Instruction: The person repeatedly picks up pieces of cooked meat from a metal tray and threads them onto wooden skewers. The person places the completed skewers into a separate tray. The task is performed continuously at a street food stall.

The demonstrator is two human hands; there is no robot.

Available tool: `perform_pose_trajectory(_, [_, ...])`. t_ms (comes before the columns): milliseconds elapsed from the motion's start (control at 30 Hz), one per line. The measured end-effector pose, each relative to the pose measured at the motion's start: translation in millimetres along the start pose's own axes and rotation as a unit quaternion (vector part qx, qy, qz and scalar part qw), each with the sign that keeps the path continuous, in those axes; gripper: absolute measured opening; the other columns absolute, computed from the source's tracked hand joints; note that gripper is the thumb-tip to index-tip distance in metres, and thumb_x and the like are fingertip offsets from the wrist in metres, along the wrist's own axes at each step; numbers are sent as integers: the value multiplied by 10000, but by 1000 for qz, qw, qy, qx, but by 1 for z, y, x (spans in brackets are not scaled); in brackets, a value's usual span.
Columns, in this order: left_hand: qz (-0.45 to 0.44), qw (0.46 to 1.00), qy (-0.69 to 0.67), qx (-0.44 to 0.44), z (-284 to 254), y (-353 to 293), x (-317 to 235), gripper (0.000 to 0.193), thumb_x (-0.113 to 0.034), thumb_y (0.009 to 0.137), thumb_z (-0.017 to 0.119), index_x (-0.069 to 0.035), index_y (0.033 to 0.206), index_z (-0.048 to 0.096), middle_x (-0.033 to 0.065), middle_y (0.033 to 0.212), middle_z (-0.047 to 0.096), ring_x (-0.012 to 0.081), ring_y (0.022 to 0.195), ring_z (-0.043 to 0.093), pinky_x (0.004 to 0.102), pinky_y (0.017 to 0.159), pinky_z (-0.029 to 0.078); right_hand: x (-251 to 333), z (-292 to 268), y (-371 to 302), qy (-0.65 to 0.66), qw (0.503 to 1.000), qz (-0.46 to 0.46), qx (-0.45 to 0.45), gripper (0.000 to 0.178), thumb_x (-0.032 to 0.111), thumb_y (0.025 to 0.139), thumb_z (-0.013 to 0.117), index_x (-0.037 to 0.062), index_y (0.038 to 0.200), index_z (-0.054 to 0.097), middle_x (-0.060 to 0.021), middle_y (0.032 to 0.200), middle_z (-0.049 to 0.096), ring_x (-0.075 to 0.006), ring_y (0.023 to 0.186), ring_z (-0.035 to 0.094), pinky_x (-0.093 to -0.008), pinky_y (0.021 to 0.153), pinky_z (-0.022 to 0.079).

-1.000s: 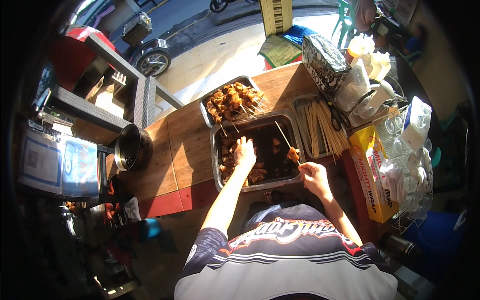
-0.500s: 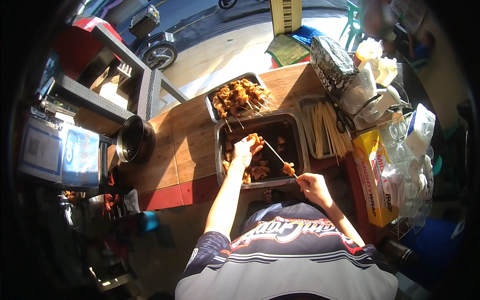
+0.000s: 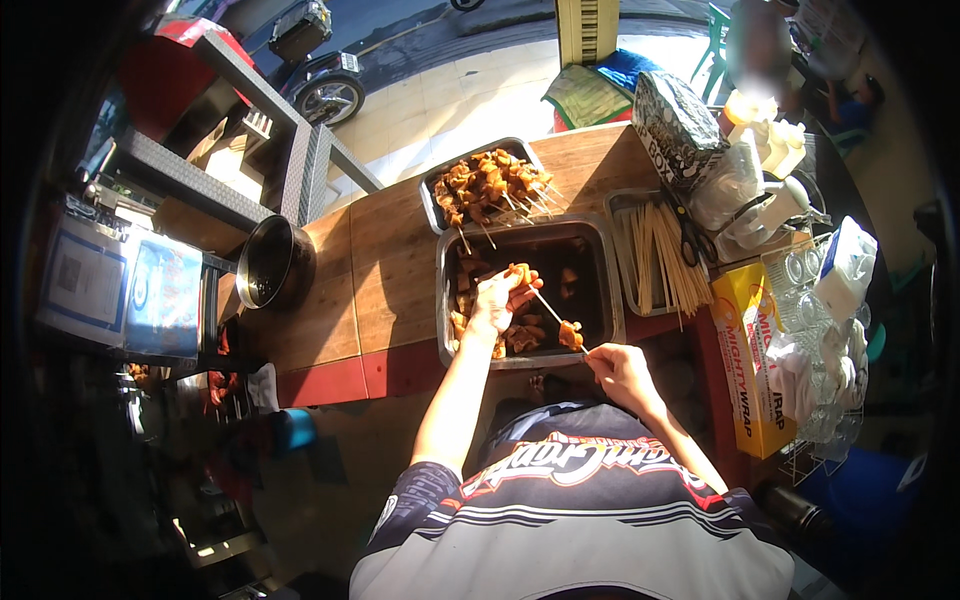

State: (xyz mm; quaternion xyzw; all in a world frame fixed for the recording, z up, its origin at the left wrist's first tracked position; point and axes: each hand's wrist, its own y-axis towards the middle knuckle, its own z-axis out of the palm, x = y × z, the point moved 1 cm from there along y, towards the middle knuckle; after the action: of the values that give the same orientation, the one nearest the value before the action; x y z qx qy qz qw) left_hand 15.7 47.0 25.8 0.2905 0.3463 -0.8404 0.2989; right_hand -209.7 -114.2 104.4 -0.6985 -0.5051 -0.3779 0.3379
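Note:
My right hand grips the lower end of a thin wooden skewer. One piece of meat sits on the stick close to that hand. At the skewer's other end my left hand pinches another piece of meat, against the tip. Both hands work over a deep metal tray that holds dark marinade and several loose meat pieces under and beside my left wrist. Behind it, a second metal tray carries a heap of loaded meat skewers.
Right of the marinade tray, a metal tray holds bare sticks and black-handled scissors. Farther right stand a yellow wrap box, a wire rack of glasses and a patterned box. A dark pot stands at left.
The skewer tilts more steeply, and its far tip is now closer to the meat in my left hand. The whole view has shifted slightly. Both hands keep their grips.

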Motion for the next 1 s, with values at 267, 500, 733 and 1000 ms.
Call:
perform_pose_trajectory(267, [-8, 1000, 15, -3, 17, -18, -2, 240, -179, 931, 641, -29, 1118, 637, 141, 1075, 693, 276, 1017, 682, 359, 830, 577, 14, 1, 9, 38, 998, 35, 22, 121, 88, 892, 636, -18, 923, 684, -50, 617, 623, -92, 475, 564, -247, 442, 434])
perform_pose_trajectory(500, [-28, 1000, 13, 4, 47, -38, 13, 233, -175, 951, 613, -10, 1115, 626, 155, 1045, 688, 272, 974, 688, 390, 834, 583, 22, 0, 23, 127, 982, 131, 51, 132, 91, 897, 616, -21, 912, 685, -49, 615, 617, -84, 448, 545, -246, 419, 431])
perform_pose_trajectory(733, [-41, 999, 23, 29, 45, -43, 11, 273, -190, 968, 594, -3, 1166, 609, 139, 1054, 686, 260, 991, 675, 403, 879, 559, 11, 4, 26, 237, 956, 155, 71, 128, 88, 925, 604, -18, 933, 674, -33, 615, 597, -69, 428, 503, -226, 398, 397])
perform_pose_trajectory(1000, [168, 734, 657, 4, -2, -22, -5, 387, -148, 788, 744, -74, 1161, 673, 140, 1179, 628, 298, 1158, 572, 347, 984, 458, -5, -10, 26, 256, 957, 136, 18, 121, 59, 928, 589, -41, 945, 654, -50, 620, 591, -66, 413, 483, -209, 374, 362])
